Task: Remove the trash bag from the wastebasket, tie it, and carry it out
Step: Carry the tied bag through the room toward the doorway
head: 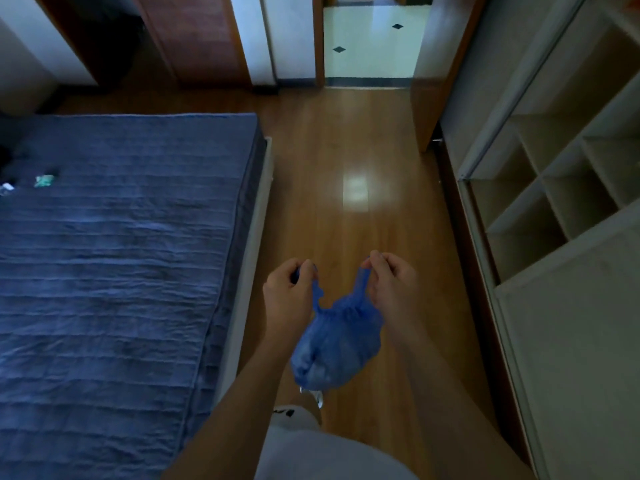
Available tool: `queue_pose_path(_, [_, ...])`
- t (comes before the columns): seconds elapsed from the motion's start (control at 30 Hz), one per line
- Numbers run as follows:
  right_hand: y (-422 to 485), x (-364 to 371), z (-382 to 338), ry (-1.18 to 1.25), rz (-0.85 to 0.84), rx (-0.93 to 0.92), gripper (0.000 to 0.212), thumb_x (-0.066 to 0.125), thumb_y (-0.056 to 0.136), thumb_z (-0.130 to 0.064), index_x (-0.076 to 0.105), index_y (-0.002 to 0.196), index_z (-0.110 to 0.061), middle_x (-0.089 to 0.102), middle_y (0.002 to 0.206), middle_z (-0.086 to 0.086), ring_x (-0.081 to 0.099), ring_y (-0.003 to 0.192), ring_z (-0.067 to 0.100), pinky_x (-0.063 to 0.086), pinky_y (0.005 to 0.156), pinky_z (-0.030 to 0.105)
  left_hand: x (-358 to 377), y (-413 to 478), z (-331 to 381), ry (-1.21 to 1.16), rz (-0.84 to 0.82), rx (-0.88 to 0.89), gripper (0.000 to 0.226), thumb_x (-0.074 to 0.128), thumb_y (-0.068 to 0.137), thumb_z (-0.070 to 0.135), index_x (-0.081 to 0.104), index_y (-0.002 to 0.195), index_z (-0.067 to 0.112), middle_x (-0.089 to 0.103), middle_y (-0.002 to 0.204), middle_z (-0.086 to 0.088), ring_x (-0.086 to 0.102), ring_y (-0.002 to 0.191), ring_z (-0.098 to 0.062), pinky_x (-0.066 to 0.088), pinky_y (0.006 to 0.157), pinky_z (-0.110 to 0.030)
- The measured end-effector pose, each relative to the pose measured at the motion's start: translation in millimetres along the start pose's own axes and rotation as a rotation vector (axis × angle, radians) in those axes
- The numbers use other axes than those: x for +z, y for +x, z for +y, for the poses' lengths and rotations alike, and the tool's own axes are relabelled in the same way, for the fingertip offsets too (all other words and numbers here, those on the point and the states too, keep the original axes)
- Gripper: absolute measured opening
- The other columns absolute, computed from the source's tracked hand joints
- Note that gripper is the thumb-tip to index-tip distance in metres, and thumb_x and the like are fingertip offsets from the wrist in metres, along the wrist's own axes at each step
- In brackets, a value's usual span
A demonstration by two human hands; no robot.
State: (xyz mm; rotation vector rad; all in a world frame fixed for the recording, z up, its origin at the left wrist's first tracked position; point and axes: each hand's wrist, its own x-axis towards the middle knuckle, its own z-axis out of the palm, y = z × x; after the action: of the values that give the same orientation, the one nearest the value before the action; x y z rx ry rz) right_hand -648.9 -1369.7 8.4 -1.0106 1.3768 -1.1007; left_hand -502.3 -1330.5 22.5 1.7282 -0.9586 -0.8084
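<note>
Hanging between both hands at 6 o'clock, the blue trash bag (337, 344) is held in the air over the wooden floor (346, 150), no wastebasket in sight. Left to right: bed with a dark blue cover (121, 254) fills 9 o'clock, small light scraps (44, 180) on it near the left edge. Left hand (289, 292) at 6 o'clock, fingers curled tight, pinching one bag ear. Bag neck is gathered between the two ears, body bulges below, something pale pokes out at its bottom. Right hand (389, 282) just right of the bag, thumb and fingertips pressed together on the other ear, pulled taut. Open doorway (370, 43) at 12 o'clock, pale tile beyond. Open shelf unit (554, 188) at 3 o'clock.
</note>
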Motion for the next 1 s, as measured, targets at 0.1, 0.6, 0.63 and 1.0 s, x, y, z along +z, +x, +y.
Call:
queue_pose_path(0.1, [45,26,-12,-0.014,-0.007,0.003,0.036,0.056,0.1,-0.027,0.064,0.066,-0.018,0.041,0.045,-0.011,0.037,0.042,0.007,0.031,0.045,0.025,4,53,0,0.004,-0.01,-0.026,0.028,0.057,0.093,0.013,0.062,0.068,-0.001,0.063,0.07,-0.021,0.049,0.057,-0.011,0.039,0.051,-0.019])
queue_pose_path(0.6, [264,126,-61,-0.028,0.061,-0.02,0.03,0.057,0.098,-0.017,0.063,0.069,-0.014,0.04,0.041,-0.012,0.034,0.039,0.002,0.028,0.045,0.026,30,305,33,-0.049,-0.036,-0.043,0.031,0.058,0.09,0.011,0.056,0.059,0.013,0.053,0.058,-0.015,0.045,0.055,-0.013,0.037,0.051,-0.024])
queue_pose_path(0.63, [276,129,-62,-0.026,0.058,-0.022,0.032,0.057,0.099,-0.018,0.063,0.068,-0.015,0.04,0.04,-0.012,0.034,0.038,0.002,0.028,0.046,0.025,33,316,35,-0.045,-0.033,-0.043,0.031,0.059,0.09,0.011,0.056,0.059,0.014,0.054,0.06,-0.018,0.045,0.055,-0.012,0.037,0.052,-0.024])
queue_pose_path(1.0, [445,147,-98,-0.118,-0.025,-0.031,0.035,0.055,0.1,-0.028,0.067,0.078,-0.004,0.043,0.042,-0.013,0.037,0.039,0.004,0.03,0.046,0.024,103,458,74,-0.064,0.037,-0.092,0.025,0.058,0.087,0.013,0.061,0.064,0.004,0.057,0.058,-0.008,0.052,0.056,-0.017,0.042,0.054,-0.034])
